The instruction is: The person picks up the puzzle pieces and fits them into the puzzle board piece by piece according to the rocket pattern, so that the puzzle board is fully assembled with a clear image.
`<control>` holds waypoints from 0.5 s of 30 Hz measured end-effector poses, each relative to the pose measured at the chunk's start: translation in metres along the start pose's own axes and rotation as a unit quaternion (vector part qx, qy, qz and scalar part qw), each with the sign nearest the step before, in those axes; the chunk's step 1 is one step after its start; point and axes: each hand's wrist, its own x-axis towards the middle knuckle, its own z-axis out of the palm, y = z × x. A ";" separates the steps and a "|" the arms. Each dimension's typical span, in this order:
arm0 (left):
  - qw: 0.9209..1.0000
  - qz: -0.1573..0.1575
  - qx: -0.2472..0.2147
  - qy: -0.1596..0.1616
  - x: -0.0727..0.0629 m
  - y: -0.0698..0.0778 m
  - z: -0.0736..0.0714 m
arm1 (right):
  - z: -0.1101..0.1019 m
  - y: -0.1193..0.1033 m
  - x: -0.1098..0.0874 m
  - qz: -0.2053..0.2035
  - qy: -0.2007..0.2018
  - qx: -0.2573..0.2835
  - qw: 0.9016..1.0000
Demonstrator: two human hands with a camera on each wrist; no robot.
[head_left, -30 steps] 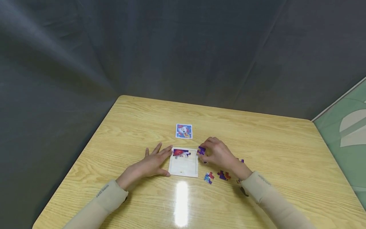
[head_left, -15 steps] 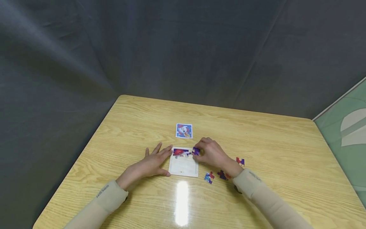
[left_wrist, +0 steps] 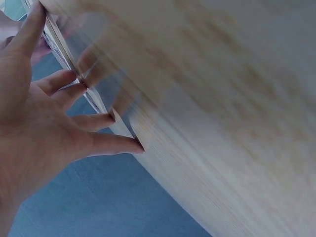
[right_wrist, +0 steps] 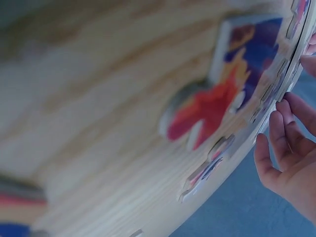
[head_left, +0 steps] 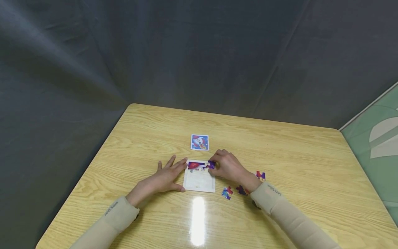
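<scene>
A shallow pale wooden puzzle tray (head_left: 200, 182) lies on the table in the head view, with joined red and purple pieces (head_left: 195, 166) along its upper left. My left hand (head_left: 164, 180) rests beside it with fingers spread, thumb and a fingertip touching its left edge. At the tray's upper right corner, my right hand (head_left: 230, 167) pinches a purple puzzle piece (head_left: 211, 164) between thumb and fingers, against the joined pieces. The left wrist view shows the left hand (left_wrist: 44, 118) with straight fingers on the table. In the right wrist view the pinched piece is not clearly visible.
Loose puzzle pieces lie right of the tray: a blue and red one (head_left: 227, 193), a dark purple and red one (head_left: 241, 190) and another (head_left: 261, 175) partly behind the right wrist. A square picture card (head_left: 200, 142) lies beyond the tray. A dark curtain (head_left: 199, 58) hangs behind the table.
My right hand has carried the purple piece leftward, from beside the tray's right edge into its upper right corner. The left hand has stayed in place.
</scene>
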 end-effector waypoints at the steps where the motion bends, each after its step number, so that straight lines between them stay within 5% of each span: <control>1: 1.000 0.000 0.001 0.000 0.000 0.000 0.000 | 0.000 0.000 0.000 -0.003 0.000 -0.003 1.000; 15: 1.000 -0.003 0.001 -0.001 0.000 0.000 0.001 | 0.000 -0.004 -0.001 -0.023 -0.016 -0.024 0.999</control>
